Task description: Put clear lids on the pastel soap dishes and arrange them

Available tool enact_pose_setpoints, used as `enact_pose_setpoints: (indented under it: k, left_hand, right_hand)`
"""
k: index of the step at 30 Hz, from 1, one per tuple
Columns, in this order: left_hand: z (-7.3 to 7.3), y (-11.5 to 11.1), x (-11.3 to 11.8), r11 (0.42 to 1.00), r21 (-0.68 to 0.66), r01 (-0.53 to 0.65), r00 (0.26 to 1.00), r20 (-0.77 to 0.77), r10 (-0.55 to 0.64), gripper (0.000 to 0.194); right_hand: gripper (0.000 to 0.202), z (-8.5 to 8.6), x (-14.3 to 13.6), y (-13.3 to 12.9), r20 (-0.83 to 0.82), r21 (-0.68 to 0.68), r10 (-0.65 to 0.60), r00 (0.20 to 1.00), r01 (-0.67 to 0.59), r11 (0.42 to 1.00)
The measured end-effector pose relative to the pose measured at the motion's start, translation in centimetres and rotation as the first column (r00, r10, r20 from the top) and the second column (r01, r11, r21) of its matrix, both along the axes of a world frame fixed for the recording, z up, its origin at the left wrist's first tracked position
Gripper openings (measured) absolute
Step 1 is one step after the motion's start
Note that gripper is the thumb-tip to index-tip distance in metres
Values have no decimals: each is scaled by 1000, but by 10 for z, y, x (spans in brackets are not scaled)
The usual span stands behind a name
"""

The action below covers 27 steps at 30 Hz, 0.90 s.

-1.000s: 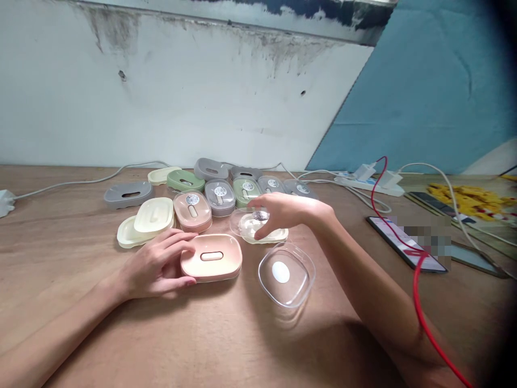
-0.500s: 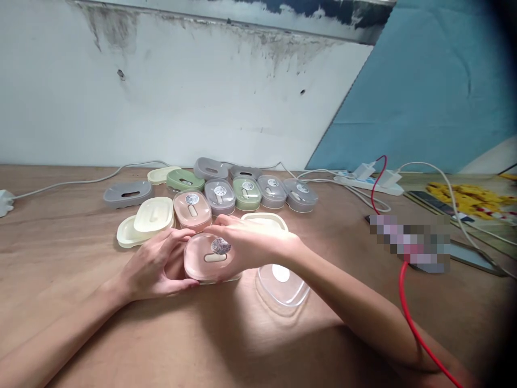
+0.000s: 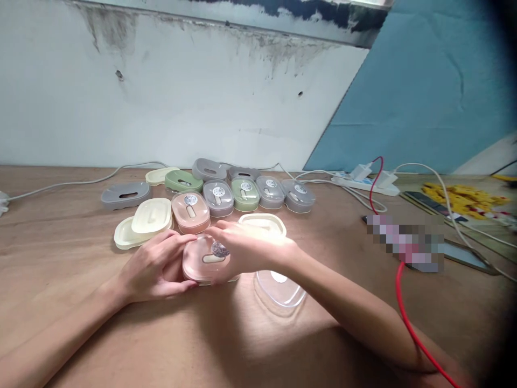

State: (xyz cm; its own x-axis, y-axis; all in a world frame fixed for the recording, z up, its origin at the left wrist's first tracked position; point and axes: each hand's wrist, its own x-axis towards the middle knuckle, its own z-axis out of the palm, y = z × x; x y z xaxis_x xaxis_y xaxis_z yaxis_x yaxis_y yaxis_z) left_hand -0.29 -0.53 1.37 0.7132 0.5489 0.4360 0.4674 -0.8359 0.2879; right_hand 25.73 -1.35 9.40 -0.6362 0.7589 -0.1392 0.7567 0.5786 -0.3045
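Observation:
A pink soap box [image 3: 197,261] with a clear lid and a round sticker lies on the table between my hands. My left hand [image 3: 155,267] grips its left side, thumb low at the front corner and fingers at the back. My right hand [image 3: 248,248] wraps over its right side and hides that end. Just right of it, partly under my right forearm, rests a loose clear lid [image 3: 283,291] with a white sticker. Behind my right wrist sits a cream soap dish part [image 3: 262,222], partly covered. Another pink soap box [image 3: 190,212] stands right behind the held one.
Behind stand lidded grey and green boxes [image 3: 245,195] in a row. Cream pieces [image 3: 151,216] are stacked at the left, near a grey tray [image 3: 126,195]. A power strip [image 3: 367,183], a red cable [image 3: 407,318] and a blurred-out device [image 3: 404,242] lie at the right.
Both hands stay on the pink soap box with almost the same grip. The whole view has shifted slightly; nothing else has visibly moved.

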Motion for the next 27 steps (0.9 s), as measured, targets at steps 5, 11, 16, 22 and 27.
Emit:
enact_pose_setpoints:
  k: [5,11,16,22,27]
  left_hand:
    - [-2,0,-1,999,-5,-32,999,-14,32,68]
    - [-3,1,0,999,-23,-25,999,19,26,69]
    - [-5,2,-2,999,-22,-33,999,18,34,71]
    - [-5,3,1,1000,-12,-26,1000,-5,26,70]
    - [-2,2,3,999,20,46,999,-10,-46,67]
  right_hand:
    - [68,-8,-7,-4,8,58,21,1000,-22,998]
    - [65,-3,-9,-10,97,130,45,994,-57,990]
    - [64,-5,-3,-1,34,37,61,998,-62,997]
    - [67,-15,-7,-1,47,127,56,997,-62,990]
    - [88,-18,-7,1,-33,82,102,994,-99,992]
